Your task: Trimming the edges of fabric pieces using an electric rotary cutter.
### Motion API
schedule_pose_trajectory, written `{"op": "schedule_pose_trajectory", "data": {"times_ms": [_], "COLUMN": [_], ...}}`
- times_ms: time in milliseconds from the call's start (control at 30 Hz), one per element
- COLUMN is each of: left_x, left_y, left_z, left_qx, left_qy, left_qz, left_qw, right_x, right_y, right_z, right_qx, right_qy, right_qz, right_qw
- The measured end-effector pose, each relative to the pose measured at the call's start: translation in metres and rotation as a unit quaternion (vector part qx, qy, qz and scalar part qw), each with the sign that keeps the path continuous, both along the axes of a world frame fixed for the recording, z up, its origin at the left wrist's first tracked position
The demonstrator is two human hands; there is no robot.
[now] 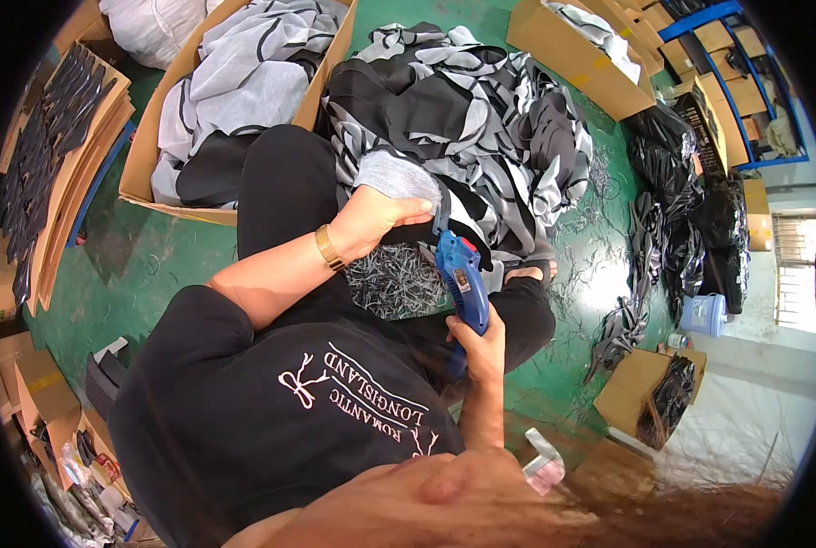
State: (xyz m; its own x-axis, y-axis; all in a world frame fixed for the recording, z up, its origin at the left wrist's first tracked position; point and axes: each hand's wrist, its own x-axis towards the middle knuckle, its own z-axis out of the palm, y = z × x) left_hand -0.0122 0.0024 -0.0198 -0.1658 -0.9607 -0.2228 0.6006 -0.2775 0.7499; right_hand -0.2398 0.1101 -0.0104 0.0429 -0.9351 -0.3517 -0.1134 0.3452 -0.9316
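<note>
Right hand: wrapped around the handle of the blue cutter
Left hand: gripping grey fabric just beside the blade
Fingertips by the blade: a slip or sudden swing of the cutter could nick them
Grey fabric if slack: folds might bunch and snag, spoiling the edge
Cutter's head: points away from the torso, slightly left
Cutter's long axis: runs forward from the right hand
Cutter's place: beside the trimmings, before the fabric heap
</note>
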Motion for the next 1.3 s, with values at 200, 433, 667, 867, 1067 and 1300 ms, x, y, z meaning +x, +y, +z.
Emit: {"op": "schedule_pose_trajectory", "data": {"times_ms": [200, 433, 667, 867, 1067, 1300], "left_x": [0.001, 0.003, 0.011, 0.024, 0.015, -0.005], "left_y": [0.002, 0.005, 0.005, 0.004, 0.004, 0.019], "left_z": [0.0, 0.006, 0.017, 0.035, 0.001, 0.007], "left_qx": [-0.017, -0.048, -0.095, -0.12, -0.186, -0.07], "left_qy": [-0.01, -0.036, -0.108, -0.234, -0.159, -0.13], "left_qz": [-0.003, -0.022, -0.037, -0.136, -0.206, -0.232], "left_qw": [1.0, 0.998, 0.989, 0.955, 0.947, 0.961], "right_x": [0.001, 0.002, 0.0, -0.007, 0.003, 0.032], "right_y": [-0.001, -0.003, -0.007, -0.01, -0.028, -0.051], "right_z": [0.0, 0.005, 0.013, 0.012, 0.019, 0.009], "right_qx": [0.001, 0.005, 0.014, 0.007, -0.034, -0.139], "right_qy": [-0.019, -0.063, -0.051, -0.036, -0.091, 0.051], "right_qz": [-0.006, -0.007, 0.006, 0.034, -0.016, -0.044], "right_qw": [1.0, 0.998, 0.999, 0.999, 0.995, 0.988]}}
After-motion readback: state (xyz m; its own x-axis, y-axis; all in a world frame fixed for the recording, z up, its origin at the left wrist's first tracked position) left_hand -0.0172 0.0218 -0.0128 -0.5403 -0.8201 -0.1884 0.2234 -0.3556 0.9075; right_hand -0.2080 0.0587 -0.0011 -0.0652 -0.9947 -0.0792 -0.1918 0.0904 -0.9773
